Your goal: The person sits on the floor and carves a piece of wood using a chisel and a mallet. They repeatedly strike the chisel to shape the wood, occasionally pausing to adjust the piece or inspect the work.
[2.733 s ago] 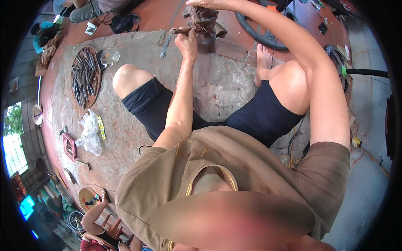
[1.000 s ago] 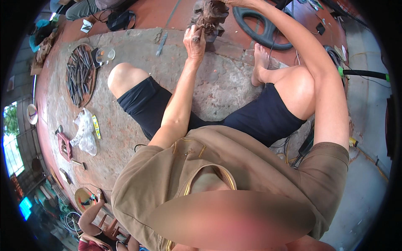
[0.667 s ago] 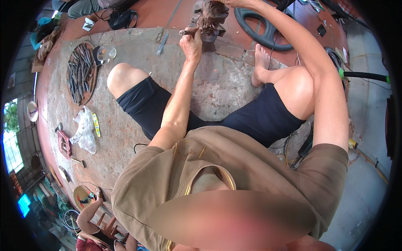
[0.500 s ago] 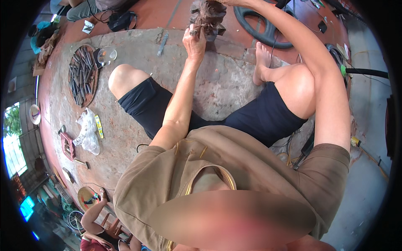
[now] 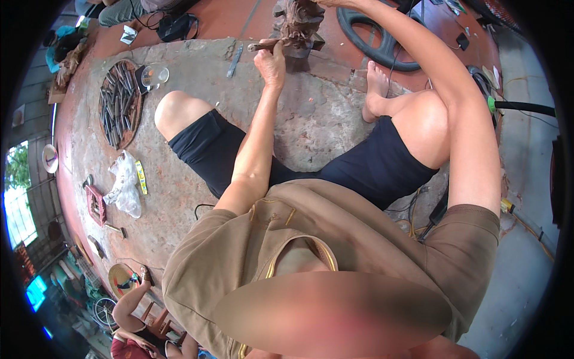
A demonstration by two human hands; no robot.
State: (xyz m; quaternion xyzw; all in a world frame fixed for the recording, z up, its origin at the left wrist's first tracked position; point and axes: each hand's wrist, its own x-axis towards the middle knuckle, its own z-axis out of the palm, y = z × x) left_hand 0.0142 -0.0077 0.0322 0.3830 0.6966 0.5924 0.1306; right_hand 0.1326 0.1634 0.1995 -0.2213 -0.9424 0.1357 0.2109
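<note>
A dark brown carved wooden piece (image 5: 297,30) with a rough, curling surface stands at the top of the view, beyond my knees, its upper end cut off by the edge. My left hand (image 5: 270,67) is closed at its left side, around a short brown length of wood (image 5: 263,46) that sticks out leftward. Whether that length belongs to the carving or is separate, I cannot tell. My right hand (image 5: 336,3) reaches over to the carving's upper right; its fingers are mostly cut off or hidden.
A round basket of metal chisel-like tools (image 5: 119,105) lies at left beside a clear plastic cup (image 5: 156,76). Nearer are a plastic bag (image 5: 124,185) and a pink basket (image 5: 95,204). A tyre-like black ring (image 5: 388,51) lies at upper right. Other people sit at upper left and lower left.
My left hand has shifted slightly left and down from the carving's face. The brown length of wood now projects left from its grip. My right arm stays nearly the same.
</note>
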